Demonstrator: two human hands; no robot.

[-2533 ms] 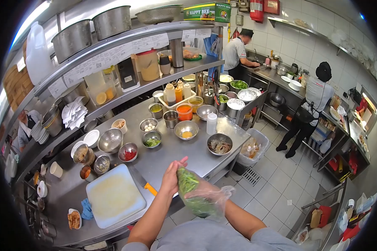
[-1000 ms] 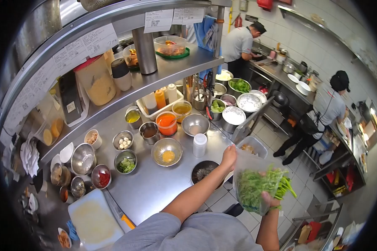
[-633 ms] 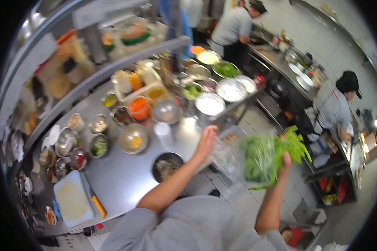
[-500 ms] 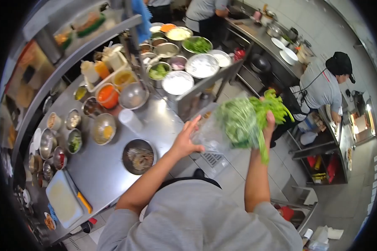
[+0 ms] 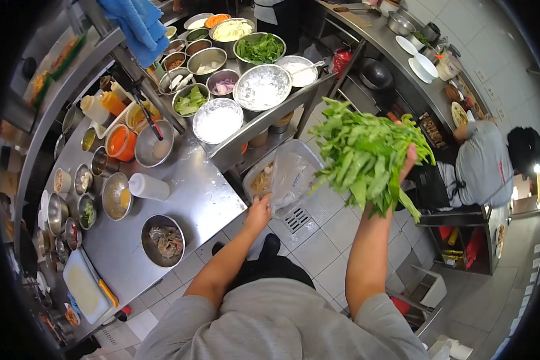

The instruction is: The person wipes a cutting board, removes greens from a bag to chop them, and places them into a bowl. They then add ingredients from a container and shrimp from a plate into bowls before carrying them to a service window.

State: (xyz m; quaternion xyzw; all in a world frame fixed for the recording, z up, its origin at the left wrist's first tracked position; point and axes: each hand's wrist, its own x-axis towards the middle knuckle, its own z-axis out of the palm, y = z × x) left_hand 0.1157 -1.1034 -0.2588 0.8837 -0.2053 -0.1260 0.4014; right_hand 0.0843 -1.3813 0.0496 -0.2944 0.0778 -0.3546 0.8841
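A big bunch of leafy greens (image 5: pixel 366 153) is in my right hand (image 5: pixel 409 163), whose fingers wrap around the stems at the bunch's right side. The leaves spread out to the left, bare of any bag. Lower and to the left, my left hand (image 5: pixel 259 211) is closed on the edge of a clear plastic bag (image 5: pixel 294 177), which hangs limp. Behind the bag, close to the table's corner, a translucent tub (image 5: pixel 249 180) shows some pale brownish contents; the bag partly hides it.
A steel table (image 5: pixel 192 186) on my left bears a bowl of shrimp (image 5: pixel 164 240), a white squeeze bottle (image 5: pixel 150 186), small bowls and a cutting board (image 5: pixel 85 285) with an orange-handled knife (image 5: pixel 108 293). Several ingredient pots stand beyond. A co-worker (image 5: pixel 486 162) bends over at the right.
The greens have come out of the clear bag and now sit apart from it in my right hand. My left hand has closed on the bag and moved lower.
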